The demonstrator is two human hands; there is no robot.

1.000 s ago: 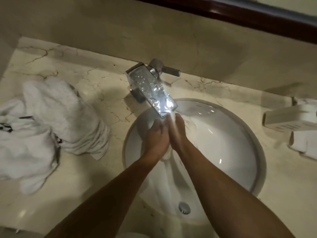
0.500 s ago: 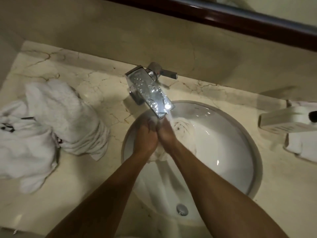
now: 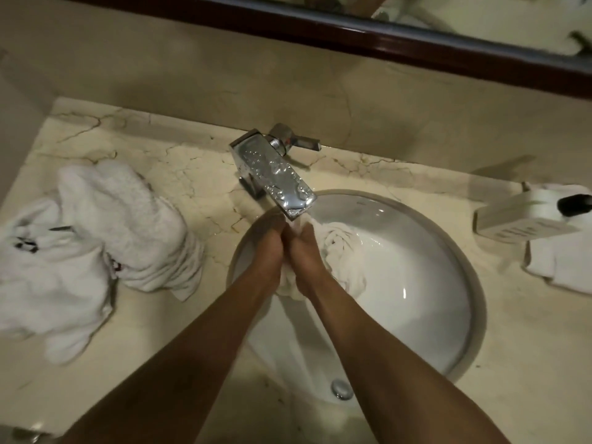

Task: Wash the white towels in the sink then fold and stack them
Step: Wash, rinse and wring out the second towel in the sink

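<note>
Towels, white and crumpled point(image 3: 96, 248), lie heaped on the marble counter point(image 3: 179, 174) at far left. I see the left hand point(image 3: 267, 248) and right hand point(image 3: 304, 251) pressed side by side under the chrome faucet point(image 3: 275, 177), both clenched on a wet white towel point(image 3: 342, 254) inside the sink point(image 3: 416, 299). A soap dispenser point(image 3: 525, 219) rests on a folded cloth point(image 3: 557, 267) at right.

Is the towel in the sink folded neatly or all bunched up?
Bunched up. The towel sits twisted in the sink, gripped between the left hand and right hand under the faucet.
</note>
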